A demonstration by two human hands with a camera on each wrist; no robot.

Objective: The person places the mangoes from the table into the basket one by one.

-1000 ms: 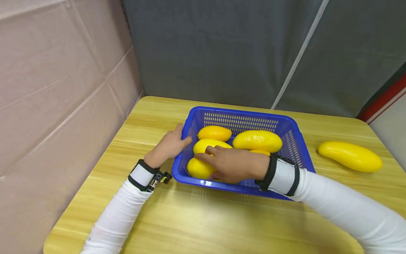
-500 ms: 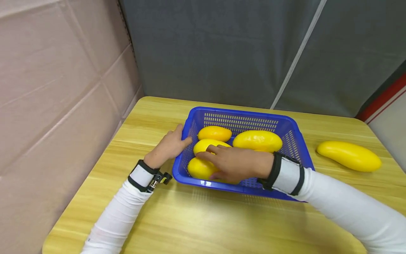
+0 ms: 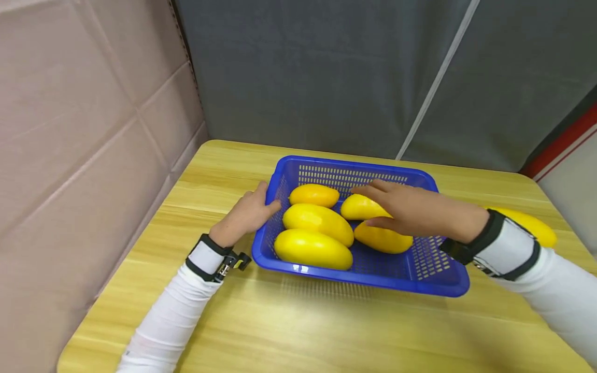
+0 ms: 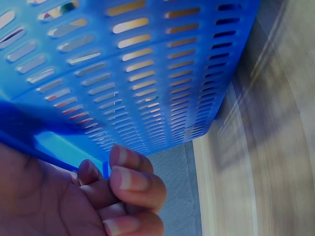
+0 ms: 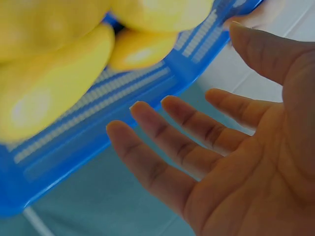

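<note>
A blue plastic basket point(image 3: 420, 288) stands on the table with several yellow, mango-shaped fruits in it. At its left end my left hand point(image 3: 247, 212) grips the rim, thumb on the inner side; its curled fingers point(image 4: 138, 182) show in the left wrist view. My right hand point(image 3: 415, 210) hovers over the basket's right half, fingers spread and holding nothing. Beneath it, a back fruit point(image 3: 361, 208) is partly covered and a front fruit point(image 3: 384, 240) lies close below the thumb. Three more lie stacked front to back at the left, the nearest fruit point(image 3: 313, 250) along the front wall.
Another long yellow fruit point(image 3: 531, 226) lies on the wooden table point(image 3: 289, 331) right of the basket, partly hidden by the right wrist. A grey curtain point(image 3: 303, 77) hangs behind the table, and a pale padded wall point(image 3: 84, 145) runs along the left.
My right hand has let go of the front left fruit, leaving it in the basket, and moved right and back over the right-hand fruits. My left hand keeps its place on the rim.
</note>
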